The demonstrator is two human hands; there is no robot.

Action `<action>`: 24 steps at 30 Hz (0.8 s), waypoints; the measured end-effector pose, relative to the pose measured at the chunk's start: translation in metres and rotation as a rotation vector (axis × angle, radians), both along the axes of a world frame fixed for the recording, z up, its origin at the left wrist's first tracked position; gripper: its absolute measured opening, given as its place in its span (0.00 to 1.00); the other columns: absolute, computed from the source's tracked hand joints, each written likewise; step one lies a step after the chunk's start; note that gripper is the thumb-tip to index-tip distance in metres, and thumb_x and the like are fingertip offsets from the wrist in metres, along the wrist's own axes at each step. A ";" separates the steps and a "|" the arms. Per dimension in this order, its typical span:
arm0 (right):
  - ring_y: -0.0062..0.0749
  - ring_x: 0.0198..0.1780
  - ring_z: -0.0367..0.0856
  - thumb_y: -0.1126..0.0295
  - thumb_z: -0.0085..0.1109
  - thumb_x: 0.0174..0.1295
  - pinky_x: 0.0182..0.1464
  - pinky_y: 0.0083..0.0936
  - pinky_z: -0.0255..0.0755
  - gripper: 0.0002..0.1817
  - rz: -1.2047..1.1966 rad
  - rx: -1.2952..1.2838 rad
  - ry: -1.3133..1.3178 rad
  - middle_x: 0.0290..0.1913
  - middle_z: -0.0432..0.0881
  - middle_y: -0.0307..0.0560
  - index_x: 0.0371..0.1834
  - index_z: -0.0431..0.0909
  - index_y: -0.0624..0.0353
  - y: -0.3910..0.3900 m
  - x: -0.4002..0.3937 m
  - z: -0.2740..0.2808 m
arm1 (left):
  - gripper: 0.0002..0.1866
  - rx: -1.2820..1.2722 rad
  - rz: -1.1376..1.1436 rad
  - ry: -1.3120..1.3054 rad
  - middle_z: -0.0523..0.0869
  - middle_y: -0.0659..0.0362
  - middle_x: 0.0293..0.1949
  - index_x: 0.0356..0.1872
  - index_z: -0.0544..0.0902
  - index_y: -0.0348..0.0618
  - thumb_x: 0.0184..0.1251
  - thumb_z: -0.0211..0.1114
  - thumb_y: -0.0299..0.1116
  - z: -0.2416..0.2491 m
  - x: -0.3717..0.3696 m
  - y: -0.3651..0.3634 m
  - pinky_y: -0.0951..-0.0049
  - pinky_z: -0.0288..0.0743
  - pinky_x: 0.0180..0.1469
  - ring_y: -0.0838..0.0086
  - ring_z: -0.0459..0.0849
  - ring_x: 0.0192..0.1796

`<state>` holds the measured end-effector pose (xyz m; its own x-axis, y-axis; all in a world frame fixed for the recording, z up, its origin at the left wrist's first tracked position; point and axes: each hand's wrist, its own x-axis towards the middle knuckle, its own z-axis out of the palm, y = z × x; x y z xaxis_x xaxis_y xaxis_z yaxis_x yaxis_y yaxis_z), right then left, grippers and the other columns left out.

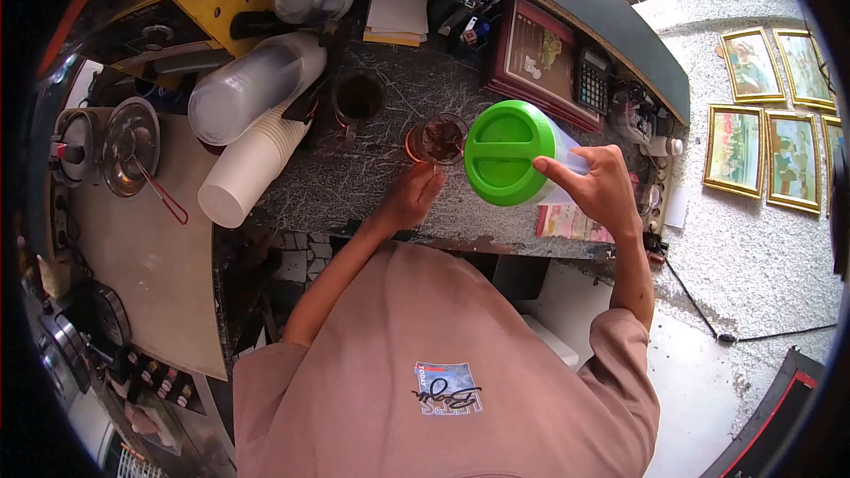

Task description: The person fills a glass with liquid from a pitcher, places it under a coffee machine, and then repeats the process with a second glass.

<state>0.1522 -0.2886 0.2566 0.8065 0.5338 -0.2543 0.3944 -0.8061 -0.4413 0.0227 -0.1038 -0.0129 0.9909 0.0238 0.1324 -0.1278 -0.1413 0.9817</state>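
Observation:
My right hand (595, 184) is closed round a see-through pitcher (574, 158) with a bright green lid (505, 152). The pitcher is tilted to the left, its lid side close beside a glass mug (440, 135) on the dark counter. Reddish-brown liquid shows in this mug. My left hand (413, 196) is closed at the near side of the mug, where its handle appears to be; the fingers partly hide it. A second mug (358, 96) with dark contents stands to the left, untouched. Whether liquid is flowing from the pitcher cannot be made out.
Stacked paper cups (252, 164) and plastic cups (257, 88) lie on the left. Dark red menus (542, 57) and a calculator (592, 80) sit at the back right. A strainer (133, 146) rests on the left side table (150, 257). Pink paper (571, 223) lies under my right forearm.

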 end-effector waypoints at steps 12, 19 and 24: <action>0.26 0.21 0.84 0.48 0.72 0.63 0.25 0.27 0.73 0.26 0.021 0.025 -0.030 0.20 0.85 0.50 0.32 0.90 0.67 0.000 -0.001 -0.006 | 0.15 0.041 -0.038 0.055 0.81 0.45 0.42 0.44 0.80 0.33 0.81 0.53 0.37 0.000 0.000 0.002 0.56 0.75 0.50 0.47 0.81 0.48; 0.38 0.18 0.84 0.42 0.71 0.60 0.26 0.32 0.76 0.31 0.022 0.030 -0.048 0.16 0.82 0.52 0.27 0.89 0.67 0.002 -0.001 -0.006 | 0.14 0.001 -0.007 -0.008 0.81 0.46 0.42 0.45 0.80 0.34 0.81 0.53 0.36 -0.005 0.001 0.000 0.57 0.75 0.50 0.48 0.81 0.48; 0.32 0.18 0.81 0.48 0.73 0.61 0.25 0.29 0.72 0.27 0.031 0.005 -0.048 0.18 0.83 0.52 0.29 0.89 0.67 0.001 -0.002 -0.005 | 0.15 -0.007 -0.020 0.061 0.81 0.46 0.42 0.45 0.80 0.34 0.82 0.53 0.38 0.000 -0.001 0.001 0.57 0.75 0.50 0.48 0.81 0.48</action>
